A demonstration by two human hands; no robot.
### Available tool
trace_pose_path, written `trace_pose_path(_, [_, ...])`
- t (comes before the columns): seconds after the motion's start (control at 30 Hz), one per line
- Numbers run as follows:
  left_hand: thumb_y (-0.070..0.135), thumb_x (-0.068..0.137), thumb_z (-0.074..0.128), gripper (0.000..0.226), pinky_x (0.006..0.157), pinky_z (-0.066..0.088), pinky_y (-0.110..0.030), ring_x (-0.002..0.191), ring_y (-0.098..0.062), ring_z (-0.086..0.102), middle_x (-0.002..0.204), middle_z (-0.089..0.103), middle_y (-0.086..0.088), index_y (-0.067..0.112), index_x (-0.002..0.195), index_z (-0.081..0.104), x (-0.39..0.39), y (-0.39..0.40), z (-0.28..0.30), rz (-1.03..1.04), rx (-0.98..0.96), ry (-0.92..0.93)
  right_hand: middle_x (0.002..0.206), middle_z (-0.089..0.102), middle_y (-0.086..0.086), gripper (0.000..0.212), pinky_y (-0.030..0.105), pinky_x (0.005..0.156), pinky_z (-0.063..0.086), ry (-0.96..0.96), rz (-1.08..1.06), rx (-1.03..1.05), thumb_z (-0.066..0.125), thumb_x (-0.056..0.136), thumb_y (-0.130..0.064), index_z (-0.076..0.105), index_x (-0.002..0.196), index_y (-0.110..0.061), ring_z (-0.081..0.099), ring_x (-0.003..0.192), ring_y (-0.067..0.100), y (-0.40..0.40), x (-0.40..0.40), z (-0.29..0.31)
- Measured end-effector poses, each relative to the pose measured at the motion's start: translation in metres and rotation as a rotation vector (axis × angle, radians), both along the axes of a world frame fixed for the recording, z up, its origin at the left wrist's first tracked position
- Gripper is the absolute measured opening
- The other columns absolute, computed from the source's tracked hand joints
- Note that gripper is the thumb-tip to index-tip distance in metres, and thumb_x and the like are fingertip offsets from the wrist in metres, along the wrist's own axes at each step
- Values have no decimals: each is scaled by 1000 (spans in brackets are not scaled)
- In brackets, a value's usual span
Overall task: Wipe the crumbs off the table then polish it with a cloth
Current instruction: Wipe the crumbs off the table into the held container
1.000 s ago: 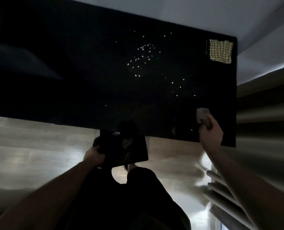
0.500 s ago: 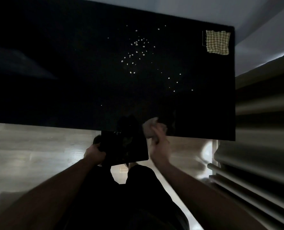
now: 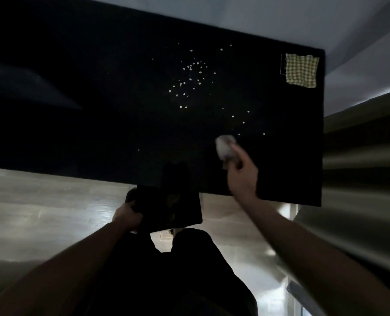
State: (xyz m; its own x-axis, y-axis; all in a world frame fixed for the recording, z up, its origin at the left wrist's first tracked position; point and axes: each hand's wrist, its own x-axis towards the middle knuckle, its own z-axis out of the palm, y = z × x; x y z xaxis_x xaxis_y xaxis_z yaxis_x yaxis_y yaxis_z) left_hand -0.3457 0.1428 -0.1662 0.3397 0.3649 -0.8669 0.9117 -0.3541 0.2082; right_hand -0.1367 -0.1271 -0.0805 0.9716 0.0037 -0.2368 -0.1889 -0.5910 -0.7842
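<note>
A dark table fills the upper view. Pale crumbs lie scattered over its middle, with a looser trail toward the right. My right hand is over the table's near right part, shut on a crumpled pale wipe that sits just below the right-hand crumbs. My left hand grips the left side of a flat black tray held just under the table's near edge. A yellow checked cloth lies flat at the far right corner.
Pale wooden floor lies below the table edge. A slatted grey surface runs along the right side. My dark-clothed legs are under the tray. A light wall stands behind the table.
My right hand swung with the wipe from the right part of the table left to the tray at the near edge. It has since moved back up and right onto the table. The tray stayed put.
</note>
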Motion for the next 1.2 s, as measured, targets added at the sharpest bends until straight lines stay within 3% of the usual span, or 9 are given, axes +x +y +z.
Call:
trace_pose_path(0.1, [19,81,65,50,88,61,-42,94,-29,73,101,77,-7,27,130,68,-1,0,-3,6,0,11,134,70,-4,45,18,106,42,-58,-98,-150,58,95,-13,67,137,-27,62,124,9,-45,73,-3])
trace_pose_path(0.23, [20,78,62,52,86,60,-41,95,-30,72,102,77,-8,25,129,68,-1,0,-5,11,16,29,139,65,5,45,15,106,34,-54,-96,-258,53,97,-8,64,140,-17,58,131,21,-88,143,-15])
trace_pose_path(0.3, [19,78,62,52,85,61,-40,92,-28,72,100,76,-7,25,129,69,-3,-1,-8,38,17,39,144,59,11,44,23,111,33,0,12,-320,51,98,-11,61,141,-11,53,136,29,-99,164,-29])
trace_pose_path(0.4, [20,77,64,51,85,62,-42,89,-27,73,98,77,-5,25,128,70,-3,-2,-10,71,25,40,142,55,22,56,49,118,35,-30,189,-450,40,88,-28,63,131,-2,49,136,41,-97,179,-57])
trace_pose_path(0.57, [19,75,64,54,88,61,-45,92,-28,72,99,76,-5,27,128,69,-4,-2,-14,133,13,23,159,42,9,51,54,123,20,-86,170,-619,52,96,-25,52,145,-15,35,147,41,-58,171,-72])
trace_pose_path(0.87, [27,71,64,57,90,61,-44,95,-29,74,102,77,-6,26,128,68,-3,-3,-13,154,1,36,159,47,6,48,50,126,21,-210,535,-273,54,92,-14,64,139,-21,35,152,30,-1,61,-66])
trace_pose_path(1.0, [30,66,60,64,91,60,-44,98,-28,72,101,77,-4,28,129,67,-4,-2,-12,132,6,39,160,46,1,47,46,129,16,-134,684,-148,57,93,-1,66,135,-21,25,157,25,23,-15,-61])
trace_pose_path(1.1, [25,74,63,55,91,60,-42,97,-28,72,100,78,-4,28,128,68,-3,-3,-7,119,14,25,158,50,-1,43,46,128,18,-60,746,-70,55,98,1,68,132,-21,27,157,20,41,-72,-57])
trace_pose_path(1.2, [21,80,65,47,93,59,-42,99,-29,72,102,78,-7,26,127,70,1,-5,0,114,27,7,157,50,-8,46,33,128,19,82,764,-19,50,99,1,68,134,-23,31,153,6,53,-109,-43])
